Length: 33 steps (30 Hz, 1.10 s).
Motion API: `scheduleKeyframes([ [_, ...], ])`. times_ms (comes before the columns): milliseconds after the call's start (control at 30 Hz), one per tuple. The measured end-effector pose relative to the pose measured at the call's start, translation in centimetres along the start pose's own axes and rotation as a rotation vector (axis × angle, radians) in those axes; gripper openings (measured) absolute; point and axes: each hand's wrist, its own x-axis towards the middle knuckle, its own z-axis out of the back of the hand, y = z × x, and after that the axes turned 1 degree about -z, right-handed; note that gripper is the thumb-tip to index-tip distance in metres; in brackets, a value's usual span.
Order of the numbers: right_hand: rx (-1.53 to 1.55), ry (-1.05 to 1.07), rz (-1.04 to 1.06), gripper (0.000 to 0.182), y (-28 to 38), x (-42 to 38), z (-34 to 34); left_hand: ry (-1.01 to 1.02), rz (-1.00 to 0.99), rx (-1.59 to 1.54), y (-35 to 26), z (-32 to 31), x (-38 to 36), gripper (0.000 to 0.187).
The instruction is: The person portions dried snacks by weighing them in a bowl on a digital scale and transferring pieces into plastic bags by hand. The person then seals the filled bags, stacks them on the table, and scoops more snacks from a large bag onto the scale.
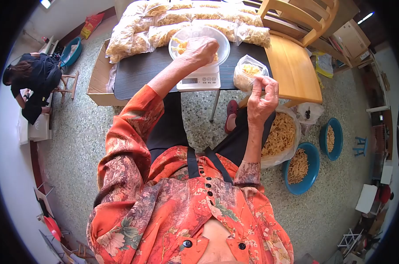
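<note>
My left hand (pixel 201 52) reaches over a clear plastic bowl (pixel 223 47) with its fingers curled down into it. A few yellow dried pieces (pixel 179 45) show beside the hand, but what the fingers grip is hidden. Under the bowl is a white kitchen scale (pixel 198 82) with a small display. To the right, my right hand (pixel 263 97) pinches the rim of a clear plastic bag (pixel 244 81) that holds some yellow dried pieces. This bag sits at the right edge of the dark table (pixel 140 81).
Filled plastic bags (pixel 168 35) are stacked along the table's back. A wooden chair (pixel 291 70) adjoins it on the right. Below stand a large bag of dried pieces (pixel 278 134) and two blue basins (pixel 313 169). A cardboard box (pixel 100 79) and another seated person (pixel 36 79) are at left.
</note>
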Motion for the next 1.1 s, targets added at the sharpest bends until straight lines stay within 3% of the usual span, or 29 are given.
scheduleKeyframes([
  [133,-0.005,-0.017,0.033,0.004,-0.1,0.1,0.1,-0.078,-0.025,-0.058,0.9,0.2,-0.2,0.011],
  [233,-0.003,-0.020,0.029,0.005,-0.2,0.0,0.1,-0.175,-0.026,-0.330,2.6,2.5,-0.6,0.014],
  [367,0.010,-0.021,0.028,0.005,-0.1,-0.1,-0.1,-0.116,0.230,-0.791,2.9,5.9,-1.5,0.021],
  [467,0.011,-0.020,0.027,0.005,-0.1,-0.2,-0.2,-0.042,0.235,-1.322,5.1,6.1,-1.3,0.022],
  [600,0.011,-0.032,0.048,0.005,-0.1,-0.1,-0.5,-0.022,0.258,-1.680,4.5,5.6,-1.1,0.025],
  [833,0.019,-0.020,0.056,0.005,0.1,0.2,-0.5,-0.013,0.031,-1.751,-1.3,6.0,0.3,0.022],
  [1000,0.036,-0.022,0.055,0.006,0.2,0.2,-0.4,-0.030,-0.107,-1.368,-6.1,4.0,0.0,0.022],
  [1033,0.034,-0.022,0.053,0.006,0.2,0.2,-0.4,0.015,-0.076,-1.171,-6.9,4.5,-0.5,0.020],
  [1100,0.047,-0.025,0.043,0.006,0.2,0.1,-0.4,-0.096,-0.243,-0.706,-7.5,3.6,-0.3,0.022],
])
